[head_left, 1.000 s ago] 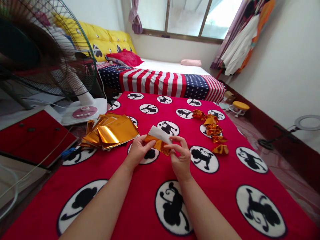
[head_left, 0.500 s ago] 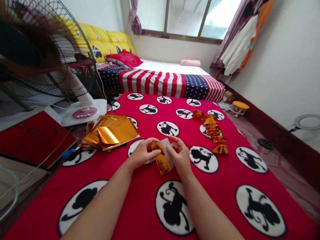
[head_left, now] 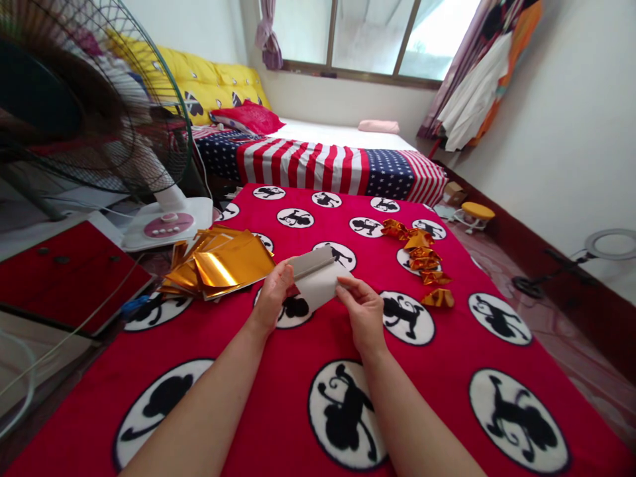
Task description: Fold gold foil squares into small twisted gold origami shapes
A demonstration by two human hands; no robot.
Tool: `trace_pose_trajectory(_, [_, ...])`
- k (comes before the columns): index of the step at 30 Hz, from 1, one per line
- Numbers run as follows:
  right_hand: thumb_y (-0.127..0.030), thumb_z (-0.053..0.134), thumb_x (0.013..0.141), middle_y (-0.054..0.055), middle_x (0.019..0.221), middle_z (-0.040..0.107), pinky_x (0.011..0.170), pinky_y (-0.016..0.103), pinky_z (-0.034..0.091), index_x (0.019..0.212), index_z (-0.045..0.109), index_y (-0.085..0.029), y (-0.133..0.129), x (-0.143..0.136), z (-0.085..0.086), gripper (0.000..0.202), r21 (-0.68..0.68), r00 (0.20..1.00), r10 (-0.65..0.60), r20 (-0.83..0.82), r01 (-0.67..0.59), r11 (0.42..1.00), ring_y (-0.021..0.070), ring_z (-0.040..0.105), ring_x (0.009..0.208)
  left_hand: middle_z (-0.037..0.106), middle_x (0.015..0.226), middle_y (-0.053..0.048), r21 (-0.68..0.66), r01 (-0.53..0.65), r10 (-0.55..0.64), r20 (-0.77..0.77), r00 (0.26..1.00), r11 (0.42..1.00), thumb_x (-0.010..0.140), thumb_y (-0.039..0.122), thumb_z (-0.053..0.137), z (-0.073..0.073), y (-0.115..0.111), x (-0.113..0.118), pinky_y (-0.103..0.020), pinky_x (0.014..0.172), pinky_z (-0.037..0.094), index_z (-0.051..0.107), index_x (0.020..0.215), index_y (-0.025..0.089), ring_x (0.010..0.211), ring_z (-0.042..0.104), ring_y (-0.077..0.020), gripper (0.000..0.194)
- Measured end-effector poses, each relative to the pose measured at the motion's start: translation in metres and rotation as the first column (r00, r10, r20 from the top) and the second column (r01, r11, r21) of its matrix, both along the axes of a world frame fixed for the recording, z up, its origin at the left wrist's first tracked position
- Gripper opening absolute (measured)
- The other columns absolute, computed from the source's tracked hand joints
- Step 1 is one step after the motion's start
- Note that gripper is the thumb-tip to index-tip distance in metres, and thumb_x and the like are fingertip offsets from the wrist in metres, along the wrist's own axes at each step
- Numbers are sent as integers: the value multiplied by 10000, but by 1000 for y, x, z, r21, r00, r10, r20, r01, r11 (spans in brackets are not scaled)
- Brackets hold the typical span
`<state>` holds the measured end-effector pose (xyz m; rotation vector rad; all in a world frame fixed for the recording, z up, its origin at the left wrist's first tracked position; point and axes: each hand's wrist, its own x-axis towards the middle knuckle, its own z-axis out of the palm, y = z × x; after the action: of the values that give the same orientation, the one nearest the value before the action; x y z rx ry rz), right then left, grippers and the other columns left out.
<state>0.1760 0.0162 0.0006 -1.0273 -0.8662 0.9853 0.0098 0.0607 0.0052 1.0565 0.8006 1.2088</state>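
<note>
Between my hands is a creased sheet of foil paper, its pale back facing me and a grey folded strip along its far edge. My left hand grips the sheet's left end between thumb and fingers. The near right corner is pinched by my right hand. Left of my hands lies a loose pile of shiny gold foil sheets. On the right, several folded gold foil pieces form an uneven row, with one folded piece nearest me.
A red cloth with black-and-white figures covers the surface under my hands. A standing fan is at the left, its blades blurred. Beyond is a bed; a yellow stool and a ring light stand are at the right.
The foil paper has been unfolded and turned, so its pale back shows instead of gold. My left hand has moved slightly left, widening the space between my hands.
</note>
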Motion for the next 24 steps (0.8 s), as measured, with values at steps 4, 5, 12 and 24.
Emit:
trace_pose_trajectory(4, [-272,762,712,27,942,753,867,359,549,959,733,-212,1,0,-2,256,28,999,-50,2,50,998,186,690,885,538,1321,-128,203,-207,236,-132,963,957,840,470,614,1,-1,0,-261,802,525,483,1280,198,1045,624,-186,534])
trace_pose_trajectory(5, [-266,760,712,29,952,753,880,366,547,966,732,-212,1,0,-2,262,28,999,-49,2,49,998,190,690,899,531,1322,-120,302,-258,325,-197,925,918,837,413,631,2,-3,-1,-261,819,516,504,1262,200,1070,606,-188,492])
trace_pose_trajectory(12, [-259,734,731,43,975,753,891,372,550,983,727,-200,0,-3,-2,259,24,999,-2,51,1,1000,204,697,921,597,1222,-73,659,-106,549,-514,660,744,813,27,433,2,-7,-1,-312,885,484,550,1272,216,1009,586,-183,510])
trace_pose_trajectory(24, [-128,553,736,42,903,726,719,314,587,1195,586,-201,-1,-4,-12,467,44,961,89,261,-104,994,186,706,746,689,1086,-71,587,155,388,-687,614,794,780,23,459,-9,2,-3,-411,963,450,595,1272,199,1024,577,-231,540])
